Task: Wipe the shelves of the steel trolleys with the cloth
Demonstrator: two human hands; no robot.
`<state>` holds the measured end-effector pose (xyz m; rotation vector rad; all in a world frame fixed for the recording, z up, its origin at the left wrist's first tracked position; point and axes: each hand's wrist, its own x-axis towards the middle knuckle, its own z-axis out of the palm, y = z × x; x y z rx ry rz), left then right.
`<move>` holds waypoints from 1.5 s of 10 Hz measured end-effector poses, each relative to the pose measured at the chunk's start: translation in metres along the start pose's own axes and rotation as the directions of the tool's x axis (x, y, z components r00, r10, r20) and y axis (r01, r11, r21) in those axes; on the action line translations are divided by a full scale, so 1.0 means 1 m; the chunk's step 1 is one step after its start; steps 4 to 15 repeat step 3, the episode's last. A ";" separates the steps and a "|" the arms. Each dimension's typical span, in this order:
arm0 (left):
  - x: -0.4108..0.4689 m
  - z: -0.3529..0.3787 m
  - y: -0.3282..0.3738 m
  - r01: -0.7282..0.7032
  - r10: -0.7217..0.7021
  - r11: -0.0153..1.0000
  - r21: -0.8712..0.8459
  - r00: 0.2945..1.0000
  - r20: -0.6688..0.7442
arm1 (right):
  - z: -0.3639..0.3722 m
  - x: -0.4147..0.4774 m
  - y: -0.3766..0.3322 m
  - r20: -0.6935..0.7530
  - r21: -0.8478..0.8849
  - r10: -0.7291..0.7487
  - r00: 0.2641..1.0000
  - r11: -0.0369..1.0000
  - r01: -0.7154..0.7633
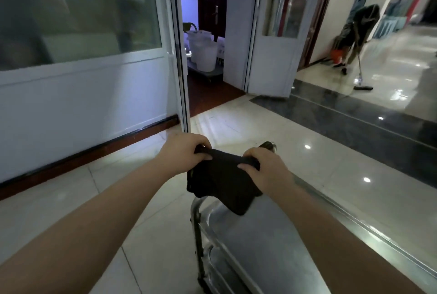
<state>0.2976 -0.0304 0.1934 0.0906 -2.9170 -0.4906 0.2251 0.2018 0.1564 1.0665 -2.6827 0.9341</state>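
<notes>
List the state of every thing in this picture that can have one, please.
left hand, grips the cloth's left end.
right hand, grips the cloth's right end.
cloth, stretched between both hands, hanging over the trolley's far end.
steel trolley, upright, top shelf bare.
white door, open.
mop, head on the floor, held by a distant person.

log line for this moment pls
left hand: grips cloth | right hand: grips cloth | cloth: dark, hangs over trolley top shelf | contact with shelf: cannot tell
</notes>
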 end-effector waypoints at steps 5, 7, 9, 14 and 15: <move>0.203 0.101 -0.041 -0.256 0.211 0.952 0.168 0.946 0.247 | 0.057 0.105 0.105 -0.069 0.081 0.586 0.807 0.810 -0.581; 0.203 0.101 -0.041 -0.256 0.211 0.952 0.168 0.946 0.247 | 0.057 0.105 0.105 -0.069 0.081 0.586 0.807 0.810 -0.581; 0.203 0.101 -0.041 -0.256 0.211 0.952 0.168 0.946 0.247 | 0.057 0.105 0.105 -0.069 0.081 0.586 0.807 0.810 -0.581; 0.203 0.101 -0.041 -0.256 0.211 0.952 0.168 0.946 0.247 | 0.057 0.105 0.105 -0.069 0.081 0.586 0.807 0.810 -0.581; 0.203 0.101 -0.041 -0.256 0.211 0.952 0.168 0.946 0.247 | 0.057 0.105 0.105 -0.069 0.081 0.586 0.807 0.810 -0.581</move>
